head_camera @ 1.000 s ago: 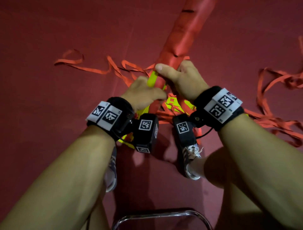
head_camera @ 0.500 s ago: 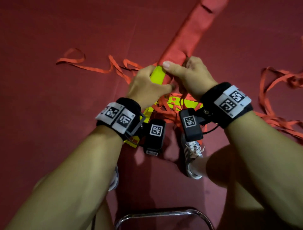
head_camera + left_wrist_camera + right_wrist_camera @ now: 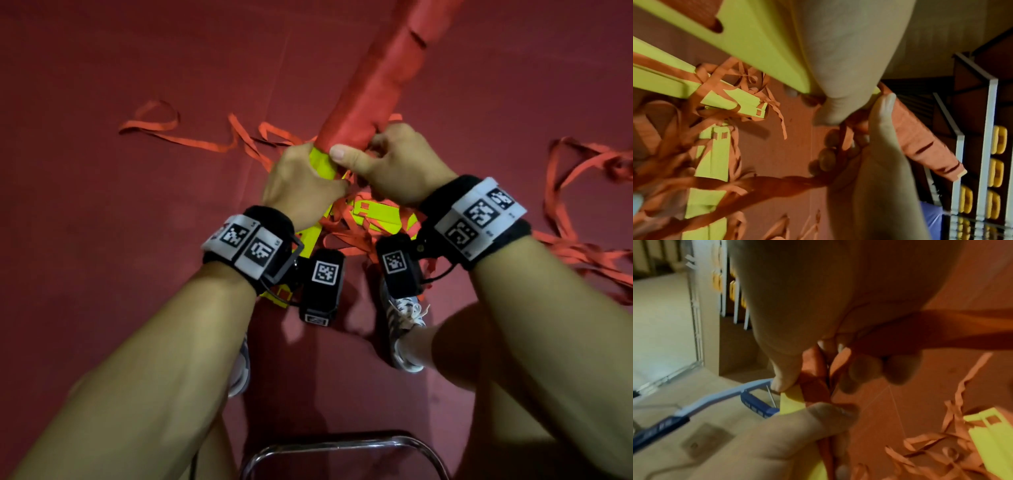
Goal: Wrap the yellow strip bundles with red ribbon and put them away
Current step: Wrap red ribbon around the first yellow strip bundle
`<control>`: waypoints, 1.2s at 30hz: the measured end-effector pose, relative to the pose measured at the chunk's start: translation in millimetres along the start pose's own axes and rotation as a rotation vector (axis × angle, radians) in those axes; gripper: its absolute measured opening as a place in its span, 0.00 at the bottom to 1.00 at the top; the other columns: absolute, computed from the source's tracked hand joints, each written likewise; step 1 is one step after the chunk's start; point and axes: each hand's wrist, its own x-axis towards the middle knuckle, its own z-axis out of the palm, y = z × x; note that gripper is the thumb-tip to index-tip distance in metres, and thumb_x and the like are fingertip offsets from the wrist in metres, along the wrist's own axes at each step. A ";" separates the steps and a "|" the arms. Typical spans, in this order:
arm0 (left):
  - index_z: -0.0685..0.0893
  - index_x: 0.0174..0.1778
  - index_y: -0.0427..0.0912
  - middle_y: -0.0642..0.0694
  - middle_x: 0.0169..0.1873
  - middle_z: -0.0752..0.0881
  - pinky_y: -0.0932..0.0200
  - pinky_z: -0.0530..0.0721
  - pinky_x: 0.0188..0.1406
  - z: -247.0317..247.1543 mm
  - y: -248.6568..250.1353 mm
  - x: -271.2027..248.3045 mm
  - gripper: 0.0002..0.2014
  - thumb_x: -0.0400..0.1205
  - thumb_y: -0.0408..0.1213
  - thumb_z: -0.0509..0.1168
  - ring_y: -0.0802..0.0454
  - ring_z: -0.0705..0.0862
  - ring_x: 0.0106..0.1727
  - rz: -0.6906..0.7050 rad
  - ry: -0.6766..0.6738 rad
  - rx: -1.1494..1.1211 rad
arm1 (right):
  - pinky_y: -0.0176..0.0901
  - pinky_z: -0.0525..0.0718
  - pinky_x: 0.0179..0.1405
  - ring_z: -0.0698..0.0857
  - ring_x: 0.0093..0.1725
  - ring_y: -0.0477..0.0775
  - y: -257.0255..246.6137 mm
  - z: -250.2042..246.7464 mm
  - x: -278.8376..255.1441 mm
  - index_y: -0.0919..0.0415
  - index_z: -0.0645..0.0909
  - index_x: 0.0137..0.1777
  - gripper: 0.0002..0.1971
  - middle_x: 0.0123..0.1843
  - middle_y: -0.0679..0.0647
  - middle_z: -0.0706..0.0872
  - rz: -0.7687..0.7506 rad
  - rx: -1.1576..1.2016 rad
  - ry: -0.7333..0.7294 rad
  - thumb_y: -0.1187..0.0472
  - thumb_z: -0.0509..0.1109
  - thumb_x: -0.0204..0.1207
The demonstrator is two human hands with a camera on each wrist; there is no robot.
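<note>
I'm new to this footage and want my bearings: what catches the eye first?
The long yellow strip bundle, mostly wound in red ribbon, runs from both hands to the top edge. The left hand grips its bare yellow part; the right hand pinches the ribbon. Loose red ribbon tangles litter the dark red floor.

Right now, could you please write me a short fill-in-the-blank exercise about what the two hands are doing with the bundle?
The ribbon wound round the far part of the bundle is ____.
The left hand grips the bundle's bare section, whose colour is ____.
The right hand lays its ____ across the near edge of the wrapping.
Missing words: red; yellow; thumb.
</note>
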 end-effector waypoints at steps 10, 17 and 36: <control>0.84 0.57 0.54 0.51 0.46 0.90 0.55 0.76 0.41 9.0 6.7 2.9 0.14 0.77 0.51 0.71 0.43 0.87 0.52 0.031 0.029 0.061 | 0.53 0.66 0.28 0.67 0.25 0.53 -5.0 8.3 1.2 0.58 0.70 0.24 0.34 0.22 0.53 0.68 0.190 0.214 0.183 0.26 0.72 0.63; 0.86 0.29 0.39 0.42 0.26 0.86 0.59 0.82 0.34 -9.7 -1.3 3.1 0.06 0.68 0.38 0.70 0.47 0.84 0.28 -0.140 -0.431 -0.348 | 0.51 0.68 0.24 0.70 0.24 0.54 -8.7 8.6 -2.3 0.73 0.71 0.34 0.40 0.26 0.58 0.71 -0.022 0.269 0.020 0.31 0.77 0.66; 0.91 0.41 0.39 0.48 0.31 0.86 0.62 0.77 0.31 -2.9 -2.9 3.7 0.09 0.71 0.39 0.80 0.55 0.82 0.31 -0.113 -0.271 -0.194 | 0.53 0.74 0.26 0.73 0.26 0.58 0.1 8.7 2.1 0.79 0.76 0.40 0.41 0.29 0.62 0.74 0.152 0.384 0.002 0.35 0.80 0.57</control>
